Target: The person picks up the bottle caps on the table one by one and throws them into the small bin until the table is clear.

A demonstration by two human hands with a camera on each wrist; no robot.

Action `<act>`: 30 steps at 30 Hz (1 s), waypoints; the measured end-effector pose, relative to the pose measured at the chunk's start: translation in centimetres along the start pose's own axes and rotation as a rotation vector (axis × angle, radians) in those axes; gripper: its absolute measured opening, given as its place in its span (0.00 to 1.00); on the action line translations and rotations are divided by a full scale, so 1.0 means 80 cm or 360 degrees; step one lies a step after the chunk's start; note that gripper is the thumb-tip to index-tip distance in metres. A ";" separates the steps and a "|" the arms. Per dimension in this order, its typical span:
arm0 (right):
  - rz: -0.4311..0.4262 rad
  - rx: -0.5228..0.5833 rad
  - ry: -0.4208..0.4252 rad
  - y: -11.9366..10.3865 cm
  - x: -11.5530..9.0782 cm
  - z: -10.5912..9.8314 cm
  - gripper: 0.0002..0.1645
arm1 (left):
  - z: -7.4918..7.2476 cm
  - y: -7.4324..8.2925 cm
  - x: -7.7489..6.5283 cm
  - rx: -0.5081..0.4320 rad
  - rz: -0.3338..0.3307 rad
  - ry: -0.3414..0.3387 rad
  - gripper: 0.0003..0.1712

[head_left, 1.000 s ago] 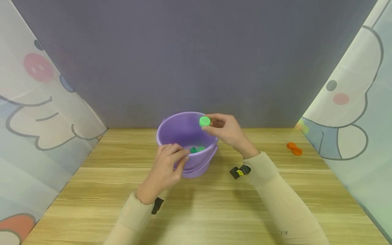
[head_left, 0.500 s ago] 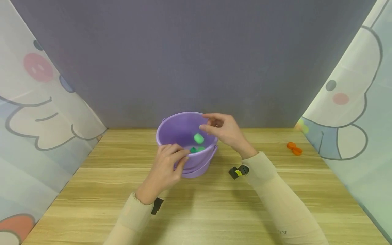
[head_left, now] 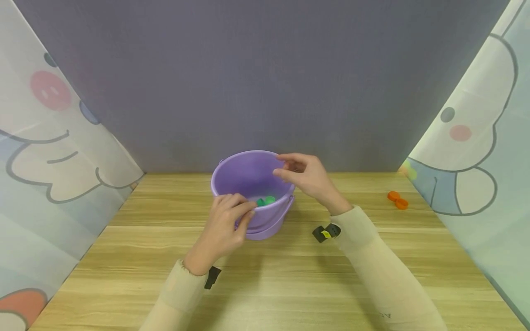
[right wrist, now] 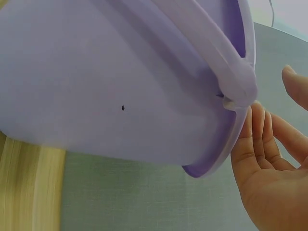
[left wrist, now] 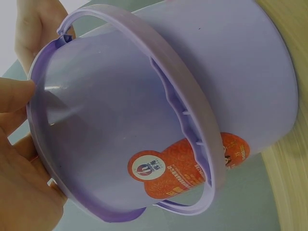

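Bucket (head_left: 236,177) front and centre, a purple one, upright on the wooden tabletop (head_left: 124,257), and both hands are at it! Left hand (head_left: 225,218) has the near left of the rim (head_left: 256,151), fingers over the edge and thumb on the near side, a light grip by the look of it. Right hand (head_left: 310,177) hangs at the right of the rim, thumb and fingers well parted, nothing between them. Down inside, towards the near right, a dark green piece (head_left: 260,202) and a lighter green cap (head_left: 270,200) sit side by side.

So the step in hand looks like dropping caps into the bucket, with that bare right hand at the release point. Next move? Probably calls for a reach right to the two orange caps (head_left: 401,203), lying together well apart from the bucket, and a pinch on one.

Now the awkward part: the near wall hides some of the bucket's floor, so no sure count of green pieces. Neither wrist view shows that floor; the left one catches the handle (left wrist: 192,96) and a red sticker (left wrist: 175,166), its small print unreadable. Over on the right wrist, fingertips are hidden behind the rim; touching it or not, can't tell!
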State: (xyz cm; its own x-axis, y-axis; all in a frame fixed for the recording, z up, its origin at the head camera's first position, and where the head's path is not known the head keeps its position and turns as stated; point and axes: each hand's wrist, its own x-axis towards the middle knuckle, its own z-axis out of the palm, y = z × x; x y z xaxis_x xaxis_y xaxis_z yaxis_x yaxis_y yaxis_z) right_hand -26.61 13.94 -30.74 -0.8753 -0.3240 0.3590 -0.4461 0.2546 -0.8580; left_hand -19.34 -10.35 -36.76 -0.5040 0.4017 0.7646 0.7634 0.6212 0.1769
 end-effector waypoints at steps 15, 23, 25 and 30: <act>0.0011 -0.0019 0.0008 0.003 -0.010 -0.014 0.27 | -0.002 -0.002 0.002 -0.0015 0.0005 0.0004 0.08; 0.0021 -0.0013 0.0031 0.001 -0.018 -0.023 0.29 | -0.001 -0.002 0.003 -0.0013 0.0013 0.0017 0.07; 0.0030 -0.0026 0.0034 0.002 -0.021 -0.026 0.29 | -0.001 -0.002 0.003 -0.0013 0.0013 0.0019 0.07; 0.0048 -0.0064 0.0045 0.005 -0.028 -0.033 0.29 | -0.001 -0.001 0.003 -0.0021 0.0014 0.0022 0.07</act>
State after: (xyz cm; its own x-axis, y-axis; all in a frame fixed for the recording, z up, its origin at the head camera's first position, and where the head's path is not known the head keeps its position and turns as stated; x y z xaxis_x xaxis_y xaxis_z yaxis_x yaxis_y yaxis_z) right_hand -25.30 17.15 -30.92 -0.8932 -0.2900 0.3436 -0.4260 0.3008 -0.8533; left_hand -19.51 -10.38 -36.58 -0.4920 0.3977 0.7745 0.7730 0.6087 0.1785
